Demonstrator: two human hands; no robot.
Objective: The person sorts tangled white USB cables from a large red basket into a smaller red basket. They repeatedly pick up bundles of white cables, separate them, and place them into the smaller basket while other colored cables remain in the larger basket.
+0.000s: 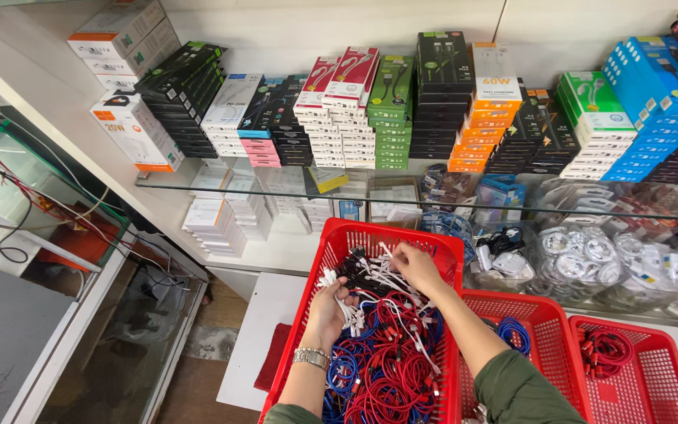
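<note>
Reaching into the red basket (339,239), left hand (329,310) clutches white cables (352,316); right hand (416,267) pinches one.

Both hands among tangled cables (386,353) in red basket (331,243).

- White cables (370,276): a loose bundle with connector ends, lying across the top of the heap at the far end of the large red basket (344,235); several strands gathered upright in a fist, others pinched at the far side.
- Red and blue cables (386,369): coiled and tangled, filling the basket's near half beneath the white ones.
</note>
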